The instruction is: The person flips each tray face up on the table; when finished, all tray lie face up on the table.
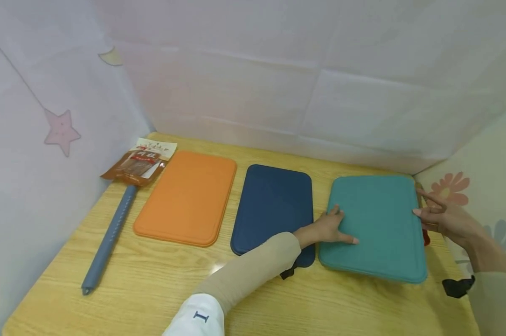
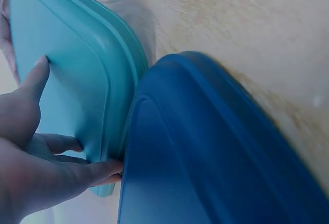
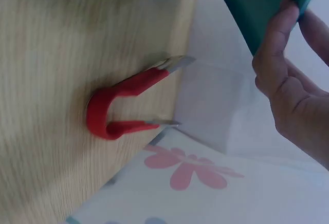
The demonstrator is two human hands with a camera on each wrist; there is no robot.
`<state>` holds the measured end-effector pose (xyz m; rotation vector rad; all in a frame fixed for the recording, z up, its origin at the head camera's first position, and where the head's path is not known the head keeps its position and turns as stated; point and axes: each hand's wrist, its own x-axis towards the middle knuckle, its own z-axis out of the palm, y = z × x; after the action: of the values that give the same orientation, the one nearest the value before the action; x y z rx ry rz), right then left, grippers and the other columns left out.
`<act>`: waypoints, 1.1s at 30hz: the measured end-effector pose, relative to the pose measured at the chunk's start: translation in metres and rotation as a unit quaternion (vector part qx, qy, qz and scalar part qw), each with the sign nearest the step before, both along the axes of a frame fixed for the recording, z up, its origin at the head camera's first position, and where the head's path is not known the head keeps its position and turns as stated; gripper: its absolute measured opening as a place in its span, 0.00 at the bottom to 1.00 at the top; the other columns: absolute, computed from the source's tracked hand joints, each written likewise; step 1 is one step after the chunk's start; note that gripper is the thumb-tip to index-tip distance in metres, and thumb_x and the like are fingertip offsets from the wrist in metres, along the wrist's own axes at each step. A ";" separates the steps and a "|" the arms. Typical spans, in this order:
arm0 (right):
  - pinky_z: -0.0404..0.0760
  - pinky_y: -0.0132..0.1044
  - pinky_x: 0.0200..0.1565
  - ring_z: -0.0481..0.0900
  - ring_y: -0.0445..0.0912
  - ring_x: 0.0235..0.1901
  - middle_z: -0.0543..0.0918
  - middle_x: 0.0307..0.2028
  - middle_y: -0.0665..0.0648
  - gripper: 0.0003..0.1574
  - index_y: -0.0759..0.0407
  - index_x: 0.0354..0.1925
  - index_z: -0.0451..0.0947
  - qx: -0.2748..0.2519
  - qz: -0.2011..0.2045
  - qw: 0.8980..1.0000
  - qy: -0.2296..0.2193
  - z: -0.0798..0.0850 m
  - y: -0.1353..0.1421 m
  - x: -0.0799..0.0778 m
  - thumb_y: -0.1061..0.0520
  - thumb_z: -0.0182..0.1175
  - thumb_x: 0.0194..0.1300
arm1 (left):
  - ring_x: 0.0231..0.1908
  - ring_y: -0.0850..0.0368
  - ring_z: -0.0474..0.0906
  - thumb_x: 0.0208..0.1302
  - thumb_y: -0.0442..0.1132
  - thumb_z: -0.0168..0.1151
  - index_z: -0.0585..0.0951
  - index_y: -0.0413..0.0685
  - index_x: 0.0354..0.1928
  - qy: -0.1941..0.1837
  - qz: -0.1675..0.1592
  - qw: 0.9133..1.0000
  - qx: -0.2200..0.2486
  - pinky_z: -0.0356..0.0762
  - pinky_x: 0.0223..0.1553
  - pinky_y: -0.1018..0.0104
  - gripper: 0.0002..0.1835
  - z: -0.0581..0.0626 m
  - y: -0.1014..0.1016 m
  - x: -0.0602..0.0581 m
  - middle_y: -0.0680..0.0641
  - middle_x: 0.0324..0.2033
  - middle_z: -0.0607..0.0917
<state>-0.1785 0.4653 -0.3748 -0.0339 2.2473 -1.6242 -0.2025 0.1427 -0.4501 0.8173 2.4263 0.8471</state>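
Teal board [image 1: 374,224] at the right end of the worktop [image 1: 303,308], top face up, right side raised off the wood, left side low beside the navy board [image 1: 273,205]. Edges of the two very near in the left wrist view; cannot tell whether touching.

Right hand [image 1: 447,218]: clamped on the right edge of the teal board, digits on both faces. Pinched at the rim, presumably as the simplest hold for something so broad and flat.

Left hand [image 1: 326,227]: fingers spread apart, thumb laid on the top face, other fingertips at the left edge. Not closed round the board. Probably set opposite the pinch to steady the low side and check sliding toward the navy board.

Beside and below the raised edge: red-handled tool [image 3: 96,116], lying on the worktop, both metal tips apart and pointed toward the white cloth [image 1: 253,84]. Judged effect of the tilt: room above the tool, no weight on it.

Farther left: orange board [image 1: 190,200], lying flat, spaced from the navy board in a rough row, likely for separate access. Brown packet [image 1: 137,165] just beside its far left corner. Grey-blue rod [image 1: 110,240] lying slantwise from the packet toward the near side; cannot tell whether tucked under the packet.
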 end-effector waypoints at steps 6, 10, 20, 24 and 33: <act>0.80 0.36 0.49 0.81 0.39 0.49 0.35 0.75 0.40 0.46 0.35 0.76 0.36 -0.180 0.000 0.983 -0.024 0.007 -0.007 -0.006 0.68 0.43 0.75 | 0.73 0.54 0.48 0.62 0.59 0.62 0.52 0.46 0.75 -0.052 0.006 0.997 0.055 0.58 0.66 0.68 0.48 0.003 -0.002 0.000 0.47 0.75 0.45; 0.80 0.34 0.47 0.81 0.40 0.48 0.24 0.74 0.48 0.47 0.35 0.76 0.37 -0.194 -0.023 0.980 -0.033 0.018 -0.016 -0.009 0.68 0.45 0.74 | 0.72 0.53 0.50 0.63 0.58 0.62 0.54 0.44 0.75 -0.067 0.020 0.994 0.084 0.59 0.66 0.66 0.46 0.005 -0.003 0.000 0.46 0.75 0.48; 0.80 0.30 0.41 0.79 0.29 0.45 0.05 0.57 0.24 0.49 0.45 0.76 0.29 -0.150 -0.043 0.988 0.010 0.040 -0.039 -0.010 0.68 0.46 0.73 | 0.71 0.53 0.55 0.65 0.60 0.58 0.58 0.46 0.74 -0.051 0.026 0.994 0.090 0.63 0.64 0.68 0.43 0.006 -0.003 0.013 0.45 0.73 0.57; 0.80 0.29 0.40 0.78 0.27 0.45 0.04 0.51 0.19 0.49 0.46 0.76 0.29 -0.145 -0.051 0.988 0.008 0.044 -0.044 -0.009 0.67 0.47 0.73 | 0.70 0.53 0.56 0.66 0.61 0.57 0.59 0.48 0.74 -0.047 0.030 0.995 0.083 0.64 0.63 0.69 0.41 0.008 -0.007 0.024 0.45 0.72 0.58; 0.81 0.29 0.42 0.80 0.30 0.43 0.01 0.56 0.29 0.49 0.47 0.77 0.32 -0.108 -0.058 0.992 0.022 0.059 -0.055 -0.009 0.64 0.50 0.73 | 0.70 0.56 0.55 0.65 0.61 0.57 0.60 0.47 0.73 -0.063 0.015 0.992 0.112 0.62 0.64 0.69 0.41 0.013 -0.021 0.050 0.46 0.72 0.59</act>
<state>-0.1878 0.4100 -0.3163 0.0060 2.1308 -1.9394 -0.1530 0.1212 -0.4370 0.7831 2.2647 1.1635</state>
